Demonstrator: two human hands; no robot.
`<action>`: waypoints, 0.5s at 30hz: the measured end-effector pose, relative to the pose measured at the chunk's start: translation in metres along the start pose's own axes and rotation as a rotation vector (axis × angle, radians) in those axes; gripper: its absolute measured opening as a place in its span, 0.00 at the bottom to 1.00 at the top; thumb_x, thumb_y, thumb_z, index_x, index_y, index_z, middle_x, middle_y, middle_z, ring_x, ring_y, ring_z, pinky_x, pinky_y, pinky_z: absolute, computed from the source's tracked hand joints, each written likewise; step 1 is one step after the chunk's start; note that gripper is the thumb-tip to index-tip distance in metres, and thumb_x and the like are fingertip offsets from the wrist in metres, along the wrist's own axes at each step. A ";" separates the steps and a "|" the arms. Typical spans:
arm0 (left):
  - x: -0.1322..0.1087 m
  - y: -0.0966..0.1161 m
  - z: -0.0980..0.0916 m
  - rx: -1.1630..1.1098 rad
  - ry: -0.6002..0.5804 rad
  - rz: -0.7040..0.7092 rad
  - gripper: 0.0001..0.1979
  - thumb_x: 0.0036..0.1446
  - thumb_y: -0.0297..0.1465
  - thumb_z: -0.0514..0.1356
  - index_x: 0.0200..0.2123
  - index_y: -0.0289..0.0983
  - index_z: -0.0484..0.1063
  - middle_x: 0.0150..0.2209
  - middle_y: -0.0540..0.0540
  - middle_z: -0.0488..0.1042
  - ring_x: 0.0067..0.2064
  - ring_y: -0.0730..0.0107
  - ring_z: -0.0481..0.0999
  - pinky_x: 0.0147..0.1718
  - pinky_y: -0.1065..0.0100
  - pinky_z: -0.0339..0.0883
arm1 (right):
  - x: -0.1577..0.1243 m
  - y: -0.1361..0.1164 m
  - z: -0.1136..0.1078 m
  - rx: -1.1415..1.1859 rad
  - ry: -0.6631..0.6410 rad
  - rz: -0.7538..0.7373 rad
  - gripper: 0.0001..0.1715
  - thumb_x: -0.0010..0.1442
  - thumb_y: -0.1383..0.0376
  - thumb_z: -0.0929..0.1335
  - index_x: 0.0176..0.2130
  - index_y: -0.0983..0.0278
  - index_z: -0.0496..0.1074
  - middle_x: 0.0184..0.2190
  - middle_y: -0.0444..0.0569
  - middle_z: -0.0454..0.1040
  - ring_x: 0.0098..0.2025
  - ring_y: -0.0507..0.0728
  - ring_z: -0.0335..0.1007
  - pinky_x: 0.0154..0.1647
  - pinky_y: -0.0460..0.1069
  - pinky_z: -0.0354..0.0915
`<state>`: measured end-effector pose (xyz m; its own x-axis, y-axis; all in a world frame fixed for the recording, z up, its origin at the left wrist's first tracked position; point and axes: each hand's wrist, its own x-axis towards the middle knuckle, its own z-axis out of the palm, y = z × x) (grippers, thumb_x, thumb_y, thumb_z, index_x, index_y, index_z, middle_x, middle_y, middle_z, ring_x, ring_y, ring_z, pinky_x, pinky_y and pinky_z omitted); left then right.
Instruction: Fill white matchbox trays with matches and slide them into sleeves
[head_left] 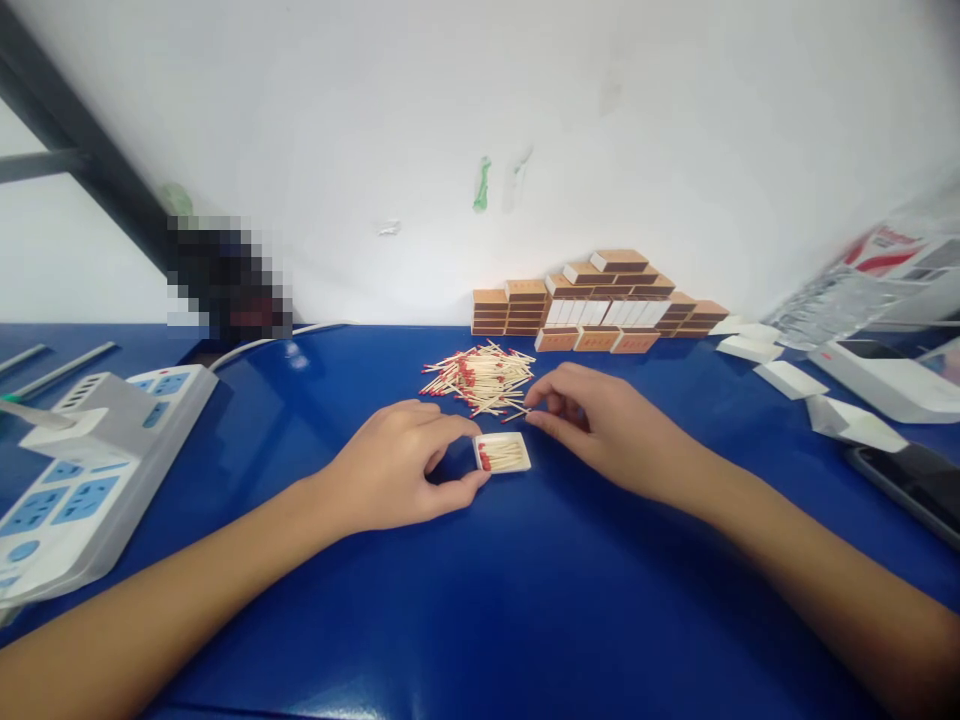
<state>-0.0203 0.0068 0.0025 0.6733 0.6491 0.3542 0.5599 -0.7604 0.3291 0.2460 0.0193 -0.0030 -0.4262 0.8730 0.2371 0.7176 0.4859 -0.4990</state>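
Observation:
My left hand (409, 465) grips a small white matchbox tray (525, 462) at its left end, thumb and forefinger on opposite corners. Inside the tray lie several matches (504, 454), their red heads to the left. A loose heap of red-tipped matches (484, 378) is spread on the table just beyond the tray. At the heap's near right edge, my right hand (589, 420) pinches the plain end of a single match (515, 414), whose head points left. The other fingers of that hand are curled.
Stacked matchboxes (600, 310) stand against the wall behind the heap. White paper pieces (791, 378), a white box (900, 385), a dark phone (911, 485) and a plastic bottle (840, 290) are at the right. A power strip (112, 490) lies left on the blue table (480, 610).

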 end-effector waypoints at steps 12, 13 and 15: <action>-0.002 0.001 0.002 0.036 -0.012 0.028 0.14 0.61 0.37 0.65 0.47 0.37 0.78 0.23 0.54 0.70 0.27 0.72 0.70 0.33 0.67 0.65 | 0.007 0.010 0.006 -0.083 -0.053 0.078 0.10 0.69 0.59 0.66 0.36 0.61 0.72 0.33 0.47 0.72 0.32 0.54 0.66 0.33 0.50 0.60; -0.002 0.001 0.002 0.038 -0.015 0.028 0.14 0.62 0.38 0.64 0.46 0.37 0.78 0.23 0.54 0.70 0.27 0.72 0.70 0.33 0.67 0.65 | 0.007 0.012 0.005 -0.076 -0.062 0.074 0.11 0.69 0.59 0.66 0.36 0.61 0.72 0.33 0.47 0.72 0.32 0.54 0.66 0.33 0.50 0.60; -0.002 0.002 0.001 0.038 -0.017 0.028 0.13 0.62 0.38 0.64 0.46 0.37 0.78 0.23 0.54 0.70 0.28 0.72 0.70 0.32 0.67 0.65 | 0.006 0.014 0.003 -0.067 -0.080 0.061 0.11 0.69 0.58 0.66 0.36 0.61 0.72 0.34 0.47 0.72 0.32 0.54 0.66 0.33 0.50 0.60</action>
<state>-0.0201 0.0043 0.0013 0.6969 0.6271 0.3481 0.5583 -0.7790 0.2855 0.2515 0.0314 -0.0108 -0.4214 0.8961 0.1397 0.7777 0.4363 -0.4526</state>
